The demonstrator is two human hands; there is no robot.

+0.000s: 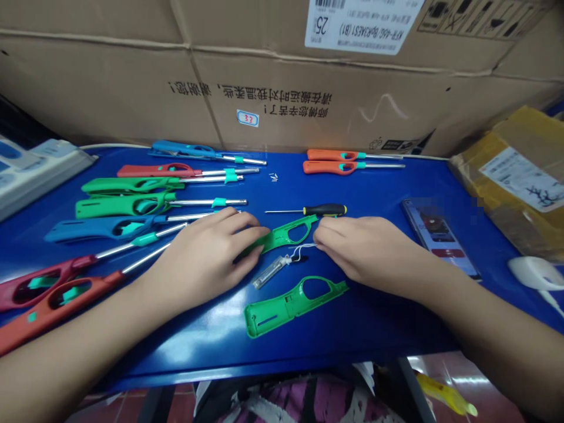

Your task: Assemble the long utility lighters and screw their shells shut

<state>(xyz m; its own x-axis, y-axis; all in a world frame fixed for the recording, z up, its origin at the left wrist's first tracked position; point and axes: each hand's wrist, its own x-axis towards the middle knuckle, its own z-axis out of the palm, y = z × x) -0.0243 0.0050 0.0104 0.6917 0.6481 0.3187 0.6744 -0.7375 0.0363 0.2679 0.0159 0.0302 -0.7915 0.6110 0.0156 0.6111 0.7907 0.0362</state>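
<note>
Green lighter shell (286,234): left hand (207,258) grips its handle end; right hand (365,247) seemingly pinches the white wire (296,253) just beside it.

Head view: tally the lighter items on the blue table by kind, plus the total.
Assembled long-nozzle plastic lighters: 9
Green plastic handle shells: 2, one under the left hand
Black-handled screwdriver: 1
Metal tube unit with white wire: 1, wire pinched by the right hand
Total: 13

Bright light from above, white glare on the shiny blue table (211,346), small soft shadows, edges bent and stretched, corners a bit blurry.
</note>
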